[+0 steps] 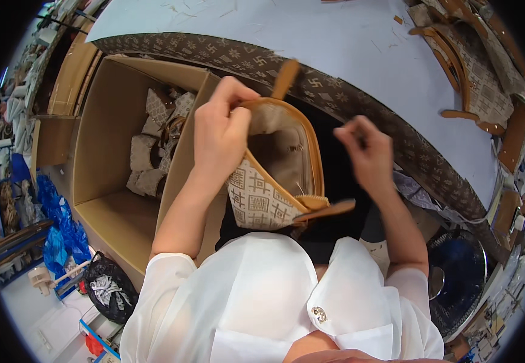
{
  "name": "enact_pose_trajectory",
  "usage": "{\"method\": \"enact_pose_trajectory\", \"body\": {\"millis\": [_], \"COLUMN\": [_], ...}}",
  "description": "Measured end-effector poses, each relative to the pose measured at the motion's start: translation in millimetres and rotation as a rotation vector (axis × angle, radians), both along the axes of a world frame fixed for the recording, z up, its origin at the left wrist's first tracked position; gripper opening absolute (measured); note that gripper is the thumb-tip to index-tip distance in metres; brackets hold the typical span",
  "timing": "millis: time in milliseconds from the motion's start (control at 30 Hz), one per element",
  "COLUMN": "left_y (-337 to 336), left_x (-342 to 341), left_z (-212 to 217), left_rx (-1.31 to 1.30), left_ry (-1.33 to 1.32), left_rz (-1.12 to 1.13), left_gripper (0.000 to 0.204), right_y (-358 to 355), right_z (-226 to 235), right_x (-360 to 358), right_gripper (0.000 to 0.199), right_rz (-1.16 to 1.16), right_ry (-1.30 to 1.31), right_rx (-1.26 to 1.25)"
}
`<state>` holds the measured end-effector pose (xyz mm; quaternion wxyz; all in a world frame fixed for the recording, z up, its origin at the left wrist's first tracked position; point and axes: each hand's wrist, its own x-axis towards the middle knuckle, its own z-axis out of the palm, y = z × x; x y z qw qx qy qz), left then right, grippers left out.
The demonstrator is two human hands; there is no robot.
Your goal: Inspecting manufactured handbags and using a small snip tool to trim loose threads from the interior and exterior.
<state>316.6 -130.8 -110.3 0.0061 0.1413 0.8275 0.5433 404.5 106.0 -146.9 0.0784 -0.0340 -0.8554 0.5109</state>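
a: where's the bag (259,196), and what holds it?

b: over the person's lap (338,181), tilted, mouth open upward. the left hand (221,124) grasps its tan-trimmed rim.

a: and the right hand (368,154)?

b: off to the right, apart from the bag, thumb and fingers curled together. it's blurred, so there's no telling whether something thin is pinched there.

a: what could go wrong?

b: with only one hand seen gripping, the bag could swing or sag if that grip slackened. the upper tan tab (285,78) overlaps the table edge (362,100) in this view; lifting might snag it, though contact can't be judged. the lower tab (329,210) juts out and could get folded under.

a: and room?

b: tight on the left: the cardboard box (108,115), with patterned pieces (144,151) inside, stands beside the left forearm (184,218), which might knock its wall. ahead, the table edge curves across. the freest gap seems to be between bag and right hand; lower right, a round fan-like guard (465,266) sits near that elbow (414,254).
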Motion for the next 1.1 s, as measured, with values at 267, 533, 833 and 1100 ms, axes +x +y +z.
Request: {"method": "enact_pose_trajectory", "body": {"millis": [267, 533, 833, 1100], "left_y": [8.7, -34.0, 41.1, 36.4], "left_x": [11.7, 45.0, -51.6, -21.8], "left_z": [-3.3, 30.4, -40.0, -3.5], "left_rx": [0.165, 0.205, 0.017, -0.181], "left_ry": [0.357, -0.395, -0.095, -0.333], "left_rz": [0.3, -0.219, -1.056, -0.849], "left_gripper": [0.033, 0.046, 0.053, 0.043], "right_y": [-10.9, -25.6, -5.3, 5.6], "right_z": [57.6, -14.2, -44.9, -70.5], "right_x": [57.2, 38.3, 40.7, 48.2], "right_gripper": [0.017, 0.015, 0.025, 0.019], "right_rz": [0.387, 0.057, 0.158, 0.095], "right_ry": [0.166, 0.225, 0.049, 0.235], "right_rx": [-0.428, -0.11, -0.245, -0.085]}}
